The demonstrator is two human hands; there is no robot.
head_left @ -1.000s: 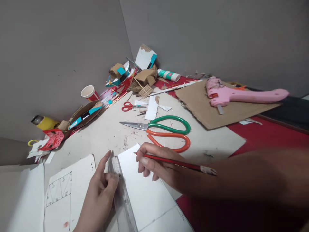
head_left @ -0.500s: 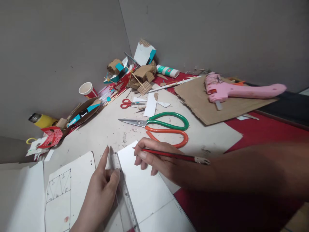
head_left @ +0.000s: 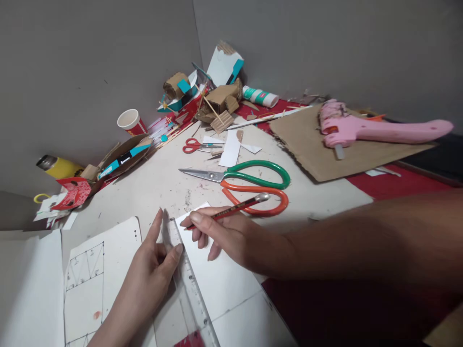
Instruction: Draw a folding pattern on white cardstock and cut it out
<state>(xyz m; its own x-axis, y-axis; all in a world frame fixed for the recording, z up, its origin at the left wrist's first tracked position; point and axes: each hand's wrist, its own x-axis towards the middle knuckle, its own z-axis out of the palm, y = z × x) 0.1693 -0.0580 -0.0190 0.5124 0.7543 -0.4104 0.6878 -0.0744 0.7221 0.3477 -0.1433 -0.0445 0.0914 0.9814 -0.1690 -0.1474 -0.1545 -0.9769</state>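
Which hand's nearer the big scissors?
Right. The right hand, holding the pencil, is just in front of the scissors; the left hand, on the ruler, is farther off, leftward.

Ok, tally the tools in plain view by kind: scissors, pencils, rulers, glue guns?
Scissors: 2 (red-handled scissors, green-and-orange scissors)
Pencil: 1
Ruler: 1
Glue gun: 1
Total: 5, excluding a yellow loop I can't identify.
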